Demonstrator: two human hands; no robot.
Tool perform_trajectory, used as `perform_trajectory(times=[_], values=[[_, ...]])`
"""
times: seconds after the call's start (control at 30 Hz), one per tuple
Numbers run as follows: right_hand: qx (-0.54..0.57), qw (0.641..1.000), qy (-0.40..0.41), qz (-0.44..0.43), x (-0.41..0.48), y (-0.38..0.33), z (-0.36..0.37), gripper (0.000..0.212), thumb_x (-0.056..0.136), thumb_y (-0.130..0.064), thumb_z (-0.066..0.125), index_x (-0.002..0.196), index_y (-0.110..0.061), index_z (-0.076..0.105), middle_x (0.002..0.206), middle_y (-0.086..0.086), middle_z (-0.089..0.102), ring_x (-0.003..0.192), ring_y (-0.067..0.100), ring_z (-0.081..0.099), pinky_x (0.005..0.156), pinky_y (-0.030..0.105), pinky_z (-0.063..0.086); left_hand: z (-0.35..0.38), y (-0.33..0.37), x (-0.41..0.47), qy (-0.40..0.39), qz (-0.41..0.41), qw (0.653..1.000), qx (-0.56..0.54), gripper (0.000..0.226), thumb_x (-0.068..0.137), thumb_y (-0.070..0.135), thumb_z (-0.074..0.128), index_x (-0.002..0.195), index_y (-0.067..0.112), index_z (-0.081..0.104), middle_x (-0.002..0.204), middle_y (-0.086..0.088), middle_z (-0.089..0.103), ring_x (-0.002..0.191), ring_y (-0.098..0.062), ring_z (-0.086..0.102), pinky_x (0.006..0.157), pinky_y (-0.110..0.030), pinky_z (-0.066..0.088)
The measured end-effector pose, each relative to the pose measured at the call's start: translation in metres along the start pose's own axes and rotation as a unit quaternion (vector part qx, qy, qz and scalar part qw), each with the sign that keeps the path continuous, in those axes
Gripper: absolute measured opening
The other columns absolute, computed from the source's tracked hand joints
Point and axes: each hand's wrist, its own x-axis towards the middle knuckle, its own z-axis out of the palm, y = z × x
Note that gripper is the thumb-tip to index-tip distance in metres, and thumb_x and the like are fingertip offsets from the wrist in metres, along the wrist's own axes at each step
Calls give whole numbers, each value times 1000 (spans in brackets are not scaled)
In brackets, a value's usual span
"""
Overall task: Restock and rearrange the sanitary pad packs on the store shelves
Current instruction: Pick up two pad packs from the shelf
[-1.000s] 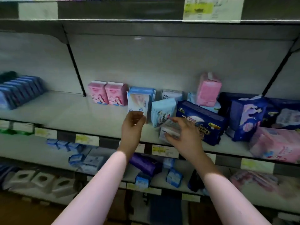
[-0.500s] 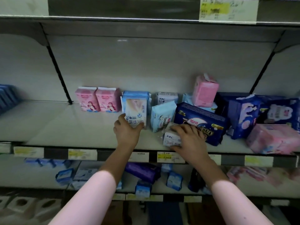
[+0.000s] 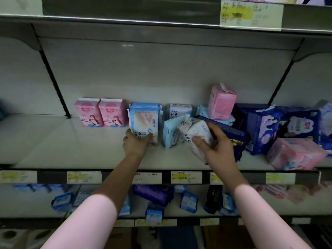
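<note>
1. 2 bare hands are reaching onto the grey metal shelf (image 3: 71, 148), and both forearms are wearing pale pink sleeves.
2. Left hand (image 3: 135, 143) is pinching the lower edge of the upright pale-blue and cream pad pack (image 3: 144, 123), with the thumb lying on its front face. That pack is standing on the shelf in front of a matching one, just right of 2 pink packs printed with a cartoon girl (image 3: 112, 114).
3. Right hand (image 3: 216, 148) is gripping the soft white plastic pad pack with blue ABC lettering (image 3: 193, 130), fingers curling round its lower end. It is holding the pack tilted over the shelf, in front of a leaning light-blue pack (image 3: 170, 136) and a dark-blue box (image 3: 233, 135).
4. Behind these, another white ABC pack (image 3: 179, 111) is standing upright at the back, and a pink pack (image 3: 221, 103) is sitting tilted on top of other packs.
5. Yellow-and-white price labels (image 3: 186, 177) are lining the shelf's front edge.
</note>
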Motion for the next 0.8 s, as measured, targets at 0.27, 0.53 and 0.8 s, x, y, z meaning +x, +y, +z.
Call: perform_trajectory(times=[0.27, 0.53, 0.8], values=[[234, 964, 24, 122, -1, -5, -5, 32, 90, -16, 62, 121, -14, 57, 105, -5, 71, 88, 5, 70, 66, 17, 54, -1, -3, 10, -26, -21, 999, 15, 71, 75, 37, 79, 130, 6, 46, 126, -16, 60, 114, -35, 57, 100, -43, 44], [294, 926, 83, 221, -4, 2, -5, 27, 93, -26, 58, 117, -15, 57, 109, 2, 67, 88, 14, 64, 67, 29, 50, -5, -7, 0, 31, 12, 999, -25, 83, 51, 60, 77, 113, 7, 60, 112, -12, 66, 103, -32, 63, 91, -47, 50], [330, 907, 70, 254, -8, -4, -6, 40, 88, -41, 54, 122, -18, 61, 120, 6, 65, 106, 26, 64, 84, 42, 54, -21, 19, -35, 128, 133, 979, -86, 97, 41, 68, 75, 121, 14, 57, 113, -9, 60, 106, -32, 56, 93, -51, 48]])
